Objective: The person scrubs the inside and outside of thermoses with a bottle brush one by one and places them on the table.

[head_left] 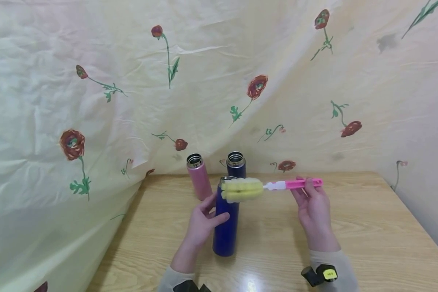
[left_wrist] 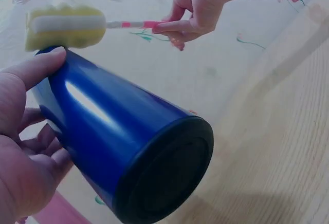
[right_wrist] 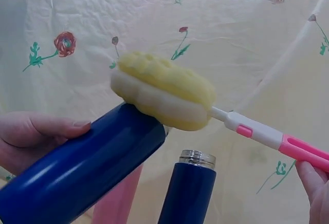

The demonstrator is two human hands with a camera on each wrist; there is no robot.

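Observation:
My left hand (head_left: 200, 223) grips a blue bottle (head_left: 226, 227) round its upper side, thumb across the front. Its dark base shows in the left wrist view, raised off the table. With my right hand (head_left: 315, 207) I pinch the pink handle of a bottle brush (head_left: 242, 189) between thumb and fingers. The brush lies level, its yellow and white sponge head overlapping the blue bottle's mouth in the head view. In the right wrist view the sponge (right_wrist: 162, 93) sits right at the bottle's top end, outside the opening, which it mostly hides.
Behind the held bottle stand an open pink bottle (head_left: 200, 180) and a second open dark blue bottle (head_left: 236, 164). All this is over a wooden table (head_left: 379, 243). A flower-printed cloth (head_left: 204, 109) hangs along the table's back and left side.

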